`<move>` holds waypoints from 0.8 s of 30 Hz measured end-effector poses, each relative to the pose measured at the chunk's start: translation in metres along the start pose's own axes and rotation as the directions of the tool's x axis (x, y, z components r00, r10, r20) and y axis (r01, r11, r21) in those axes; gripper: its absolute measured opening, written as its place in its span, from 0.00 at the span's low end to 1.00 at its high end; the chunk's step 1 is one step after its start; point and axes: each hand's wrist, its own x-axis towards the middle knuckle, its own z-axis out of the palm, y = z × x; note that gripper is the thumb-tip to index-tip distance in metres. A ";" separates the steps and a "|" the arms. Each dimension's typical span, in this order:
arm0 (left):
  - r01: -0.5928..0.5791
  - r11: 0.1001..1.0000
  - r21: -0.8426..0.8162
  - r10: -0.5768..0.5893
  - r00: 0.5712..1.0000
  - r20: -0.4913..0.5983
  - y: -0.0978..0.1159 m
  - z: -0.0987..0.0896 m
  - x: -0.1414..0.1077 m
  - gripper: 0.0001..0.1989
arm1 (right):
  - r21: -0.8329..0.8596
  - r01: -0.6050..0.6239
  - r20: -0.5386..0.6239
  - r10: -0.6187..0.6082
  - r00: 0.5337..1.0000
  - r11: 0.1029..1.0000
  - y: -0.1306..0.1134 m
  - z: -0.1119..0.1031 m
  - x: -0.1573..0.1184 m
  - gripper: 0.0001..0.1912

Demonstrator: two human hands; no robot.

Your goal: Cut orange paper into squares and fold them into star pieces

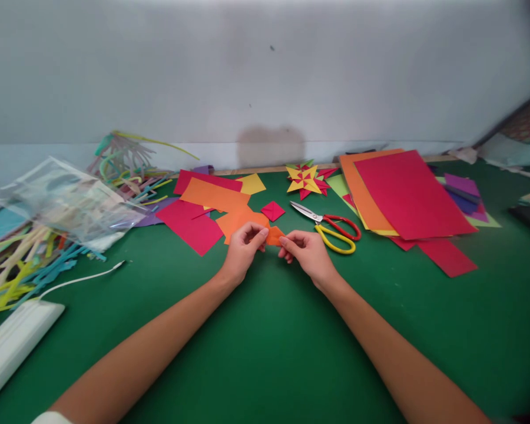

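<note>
Both hands pinch a small folded piece of orange paper over a green tabletop

In the head view, the left hand grips the left end of the folded piece between thumb and fingertips, and the right hand pinches its right end in the same manner. The piece spans the gap between the two hands, near the middle of the green tabletop; it appears to rise to a low peak, though the fingers cover its ends and the creases are too small to read with certainty.

Just beyond the left hand lies a flat orange paper sheet, next to a small, folded red paper square. Farther left, a long orange paper rectangle overlaps red sheets, with a yellow paper scrap at its far side.

Right of the red square, scissors with one red and one yellow handle lie with their blades parted slightly. Behind them sits a pointed paper star in yellow and red. To the right, a large red paper sheet tops a stack with orange below.

At far left, a clear plastic bag rests over loose multicoloured strips, near a thin white cable.
</note>
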 end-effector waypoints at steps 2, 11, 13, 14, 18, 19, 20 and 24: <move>0.001 1.000 -0.008 -0.001 1.000 0.025 0.000 0.001 0.000 0.13 | 0.013 0.001 -0.013 0.000 1.000 1.000 -0.001 -0.001 0.000 0.20; -0.202 0.979 0.011 0.199 0.969 0.147 0.002 -0.002 0.002 0.03 | 0.218 0.052 -0.031 -0.047 0.998 0.975 -0.006 0.000 -0.001 0.17; -0.130 0.990 -0.046 0.134 0.986 0.104 0.001 -0.002 0.002 0.10 | 0.160 0.100 -0.081 -0.088 0.993 0.982 -0.004 -0.001 -0.001 0.17; -0.084 0.992 -0.098 0.091 0.993 0.075 0.000 -0.002 0.002 0.12 | 0.125 0.127 -0.110 -0.114 0.987 0.984 -0.004 -0.001 0.000 0.16; 0.020 0.989 -0.148 -0.010 0.998 0.068 0.000 0.001 0.000 0.14 | 0.026 0.223 -0.204 -0.213 0.955 0.974 -0.002 -0.002 0.001 0.12; 0.024 0.995 -0.093 -0.015 0.995 0.102 0.000 0.001 -0.001 0.14 | 0.021 0.235 -0.218 -0.225 0.950 0.972 -0.002 -0.002 0.001 0.11; 0.021 0.999 -0.032 -0.017 0.990 0.140 0.001 0.002 -0.002 0.14 | 0.023 0.243 -0.228 -0.232 0.946 0.970 -0.002 -0.001 0.001 0.10; -0.012 0.996 0.092 -0.007 0.978 0.208 0.003 0.002 -0.006 0.12 | 0.095 0.225 -0.216 -0.201 0.956 0.970 -0.001 0.000 0.001 0.10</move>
